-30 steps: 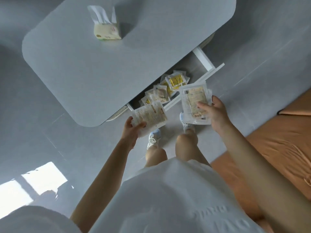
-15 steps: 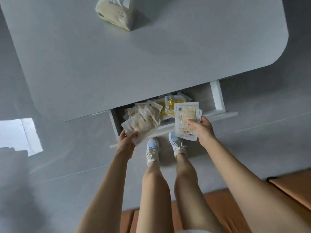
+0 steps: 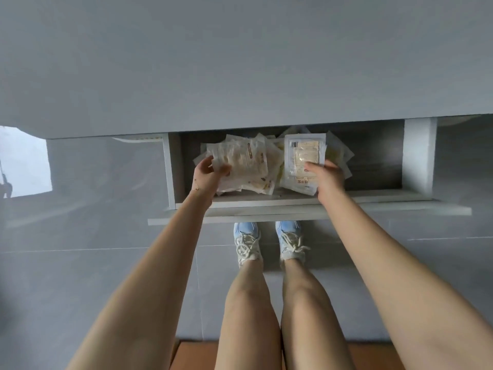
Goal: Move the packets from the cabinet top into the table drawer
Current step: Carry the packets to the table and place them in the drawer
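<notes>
The grey table drawer (image 3: 373, 194) stands pulled out under the tabletop edge. My left hand (image 3: 206, 174) grips a bundle of pale clear-wrapped packets (image 3: 244, 162), held low inside the drawer's left part. My right hand (image 3: 326, 178) grips a flat white packet with a printed label (image 3: 302, 153), upright over the drawer's middle. Beneath and behind both sit several loose packets (image 3: 340, 154) lying in the drawer. The cabinet top is out of view.
The grey tabletop (image 3: 240, 62) fills the upper half and overhangs the drawer's back. The drawer's right part (image 3: 373, 156) is bare. My legs and blue shoes (image 3: 246, 241) stand on grey floor tiles just before the drawer front. An orange surface (image 3: 197, 356) edges the bottom.
Both hands have moved forward and down, from above the drawer front to inside the drawer, still holding their packets. The view has closed in on the drawer; the tissue pack has left the frame.
</notes>
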`<state>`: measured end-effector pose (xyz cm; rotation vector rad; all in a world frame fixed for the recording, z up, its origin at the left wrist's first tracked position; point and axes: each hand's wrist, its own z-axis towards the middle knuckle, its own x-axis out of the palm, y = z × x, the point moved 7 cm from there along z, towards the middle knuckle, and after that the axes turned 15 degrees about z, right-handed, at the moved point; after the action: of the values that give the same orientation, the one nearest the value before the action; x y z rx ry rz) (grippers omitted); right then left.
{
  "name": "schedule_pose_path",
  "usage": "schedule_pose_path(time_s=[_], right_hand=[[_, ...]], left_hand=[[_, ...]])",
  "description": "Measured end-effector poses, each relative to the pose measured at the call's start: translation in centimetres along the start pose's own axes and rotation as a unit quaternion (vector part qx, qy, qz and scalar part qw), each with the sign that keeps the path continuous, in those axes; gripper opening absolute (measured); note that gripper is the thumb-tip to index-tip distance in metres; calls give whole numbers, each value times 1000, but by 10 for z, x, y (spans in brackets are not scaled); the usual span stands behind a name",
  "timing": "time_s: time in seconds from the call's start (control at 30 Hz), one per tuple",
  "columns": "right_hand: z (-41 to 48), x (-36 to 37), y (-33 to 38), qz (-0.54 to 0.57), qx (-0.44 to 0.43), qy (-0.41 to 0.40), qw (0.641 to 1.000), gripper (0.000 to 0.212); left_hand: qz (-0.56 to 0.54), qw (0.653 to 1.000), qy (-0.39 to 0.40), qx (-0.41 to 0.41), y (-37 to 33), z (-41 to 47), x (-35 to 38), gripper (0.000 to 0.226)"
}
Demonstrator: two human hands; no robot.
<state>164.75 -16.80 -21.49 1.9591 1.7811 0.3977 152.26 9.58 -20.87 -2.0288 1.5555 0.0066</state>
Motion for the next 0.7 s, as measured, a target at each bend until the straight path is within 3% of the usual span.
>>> schedule_pose_path(time_s=[0.2,0.37,0.43,0.53,0.63,0.7], right_hand=[[15,8,6,-94,-65,-35,993,41],[-15,9,24,-158,-111,-54,980,57],[-41,5,38,-200,-141,-49,968,66],[-101,5,65,-335,-208,0,919,74],[-175,9,94,-419,-239,34,875,78],[-222,14,112,-489,-249,43,835,79]], left_hand=[[91,982,-129,102,-13,-4,0,31],[69,984,-144,80,-15,-27,-9,57],[132,974,-146,113,-24,-48,-19,60],[284,933,-154,159,-43,-102,-39,62],[482,843,-174,164,-65,-171,-63,66],[546,803,-175,165,-78,-215,-78,71]])
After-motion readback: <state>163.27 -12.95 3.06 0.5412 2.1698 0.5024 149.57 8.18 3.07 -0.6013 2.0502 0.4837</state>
